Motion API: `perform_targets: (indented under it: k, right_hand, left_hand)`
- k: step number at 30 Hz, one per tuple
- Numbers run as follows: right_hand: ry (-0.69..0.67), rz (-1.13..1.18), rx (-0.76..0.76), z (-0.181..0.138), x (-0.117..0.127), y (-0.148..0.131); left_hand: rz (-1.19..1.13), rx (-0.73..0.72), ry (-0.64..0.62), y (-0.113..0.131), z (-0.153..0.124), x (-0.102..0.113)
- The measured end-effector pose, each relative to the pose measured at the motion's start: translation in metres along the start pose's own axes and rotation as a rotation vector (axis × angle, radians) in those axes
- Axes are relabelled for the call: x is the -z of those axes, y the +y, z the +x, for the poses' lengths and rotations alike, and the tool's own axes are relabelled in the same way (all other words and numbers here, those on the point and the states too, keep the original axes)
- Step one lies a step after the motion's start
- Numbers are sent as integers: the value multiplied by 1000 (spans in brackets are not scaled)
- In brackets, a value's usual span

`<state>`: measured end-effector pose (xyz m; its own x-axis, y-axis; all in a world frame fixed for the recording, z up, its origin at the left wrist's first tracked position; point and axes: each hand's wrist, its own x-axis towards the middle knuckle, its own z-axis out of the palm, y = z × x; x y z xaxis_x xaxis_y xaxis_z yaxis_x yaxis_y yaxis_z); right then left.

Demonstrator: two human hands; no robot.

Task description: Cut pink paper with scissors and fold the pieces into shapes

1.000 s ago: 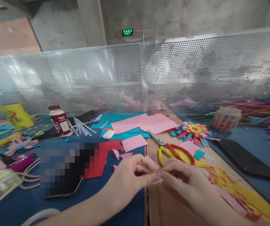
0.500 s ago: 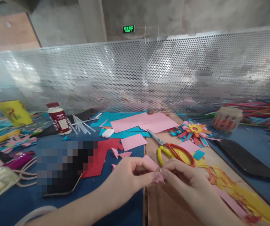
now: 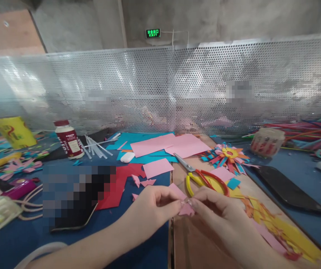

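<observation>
Both hands meet over the seam of the table, pinching one small piece of pink paper point(image 3: 187, 209) between thumbs and fingers. My left hand point(image 3: 156, 205) grips its left side, my right hand point(image 3: 218, 209) its right side. The fingertips cover much of the piece. Behind them lies a pair of scissors point(image 3: 190, 169) with red and yellow handles, partly hidden by my right hand. Several pink paper scraps point(image 3: 148, 182) lie left of the scissors, beside a pink paper rectangle point(image 3: 158, 168). Larger pink sheets point(image 3: 188, 145) rest farther back on blue paper point(image 3: 121, 140).
A paper flower point(image 3: 229, 155) and yellow paper strips point(image 3: 292, 231) are on the right, near a dark phone-like slab point(image 3: 289, 188). Leftward are red paper point(image 3: 118, 188), a black device point(image 3: 83, 205), a bottle point(image 3: 69, 140) and a yellow can point(image 3: 14, 131). A perforated metal screen point(image 3: 149, 86) stands behind.
The pink piece between my fingers shows slightly more of its surface now. Both hands keep their pinch and have barely moved; the view has shifted a little.
</observation>
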<state>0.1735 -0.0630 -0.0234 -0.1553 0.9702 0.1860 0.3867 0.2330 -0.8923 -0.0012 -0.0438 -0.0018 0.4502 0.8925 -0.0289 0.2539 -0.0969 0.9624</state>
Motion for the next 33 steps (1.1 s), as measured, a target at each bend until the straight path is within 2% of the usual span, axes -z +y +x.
perform_targets:
  k: [6, 11, 16, 19, 22, 24, 29, 33]
  right_hand:
    - [-45, -21, -22, 4, 0, 1]
    - [-41, -86, 88, 4, -1, 1]
    - [72, -135, 248, 3, 2, 3]
    - [152, -167, 359, 1, 5, 4]
    - [189, -192, 451, -3, 7, 0]
    - [195, -206, 505, -4, 8, -2]
    - [76, -354, 621, 8, 3, 3]
    - [-41, -683, 899, 24, -8, 3]
  left_hand:
    - [89, -58, 6, -2, 2, 1]
    - [202, -118, 63, 2, 6, 5]
    - [198, -134, 319, 8, 14, 23]
    - [207, -171, 478, 9, 21, 44]
    - [286, -276, 642, 9, 28, 66]
    - [321, -292, 686, 6, 32, 78]
    - [309, -233, 717, -5, 42, 87]
    - [351, -195, 664, -14, 45, 79]
